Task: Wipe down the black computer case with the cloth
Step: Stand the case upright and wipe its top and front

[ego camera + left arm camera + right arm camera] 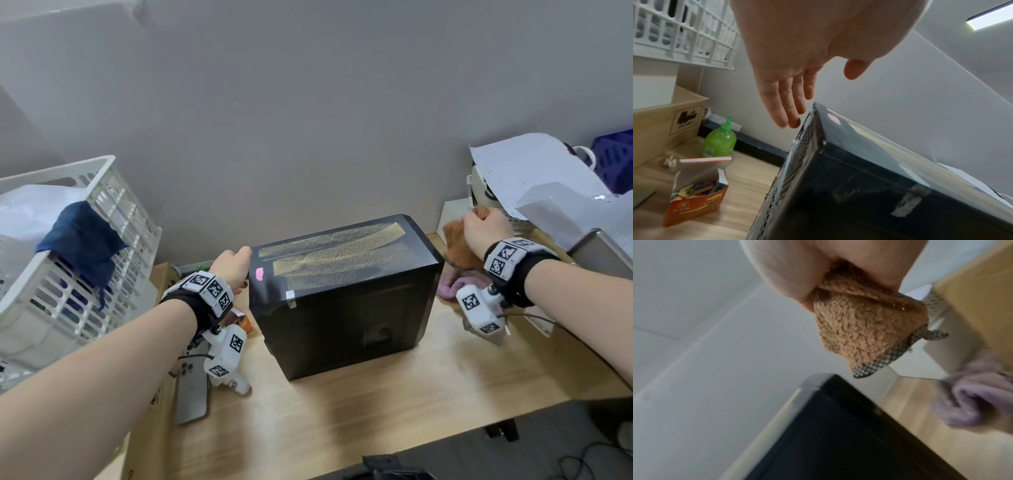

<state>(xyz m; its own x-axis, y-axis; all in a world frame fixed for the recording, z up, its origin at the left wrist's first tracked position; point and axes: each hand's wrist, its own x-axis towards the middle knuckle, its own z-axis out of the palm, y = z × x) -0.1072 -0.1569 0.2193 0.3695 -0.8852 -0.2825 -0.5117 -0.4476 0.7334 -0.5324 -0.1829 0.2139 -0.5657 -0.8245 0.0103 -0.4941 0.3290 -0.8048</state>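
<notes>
The black computer case [342,294] stands on the wooden desk [342,411], its top streaked with yellowish dust. My left hand [233,265] is at the case's upper left edge; in the left wrist view its straight fingers [786,104] hang just beside the perforated side of the case [859,186], barely apart from it. My right hand [484,228] is raised to the right of the case and grips a fuzzy brown cloth [457,246]. In the right wrist view the cloth [855,331], with a checked hem, dangles above the case's corner [838,434].
A white basket [68,260] with a blue rag stands at left. A phone [191,390], a green bottle [720,139] and an open box of coloured sticks [694,198] lie left of the case. A pink cloth [459,286], papers [534,174] and a metal box sit right.
</notes>
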